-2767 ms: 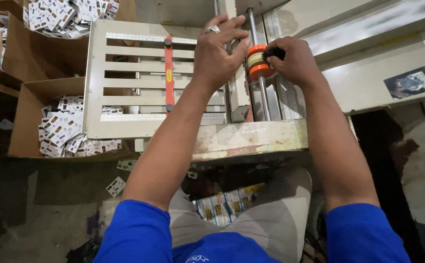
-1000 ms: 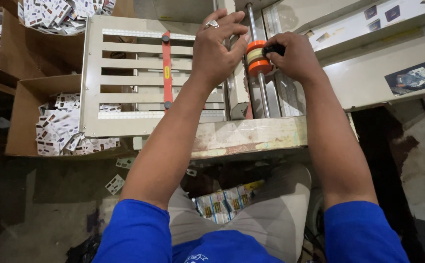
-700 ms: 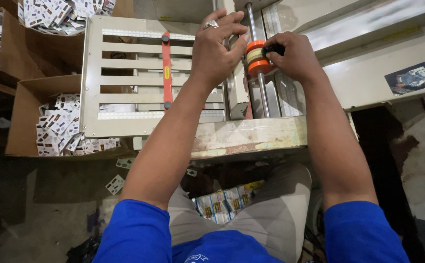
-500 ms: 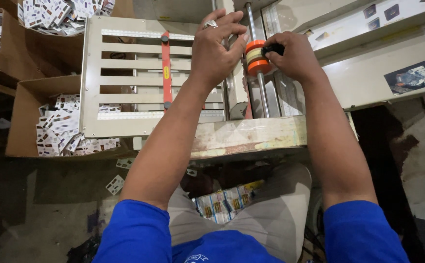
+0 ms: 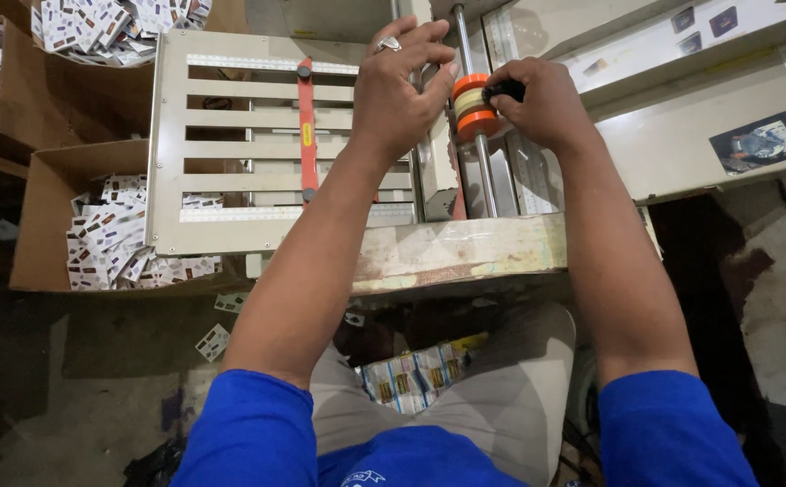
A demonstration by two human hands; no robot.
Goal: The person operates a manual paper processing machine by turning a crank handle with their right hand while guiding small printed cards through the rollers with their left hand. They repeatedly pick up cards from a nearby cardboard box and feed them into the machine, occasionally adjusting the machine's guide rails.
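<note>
— What's nearest?

— Printed sheets (image 5: 415,379) by my knees.

— And your hands?

— My left hand (image 5: 399,90) curls against the orange roller (image 5: 470,108) on its steel rod (image 5: 476,135); my right hand (image 5: 537,104) pinches the roller's black knob (image 5: 501,90).

— Beyond?

— A slatted tray (image 5: 231,144), then cardboard boxes of cards (image 5: 118,239).

Stained concrete floor (image 5: 68,361), cardboard boxes (image 5: 41,207)

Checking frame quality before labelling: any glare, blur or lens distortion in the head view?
Head view: sharp on both hands, left hand and right hand, at the orange roller; glare streak on the upper-right shelf; wide-angle bending at the edges; floor dim and shadowed.
</note>
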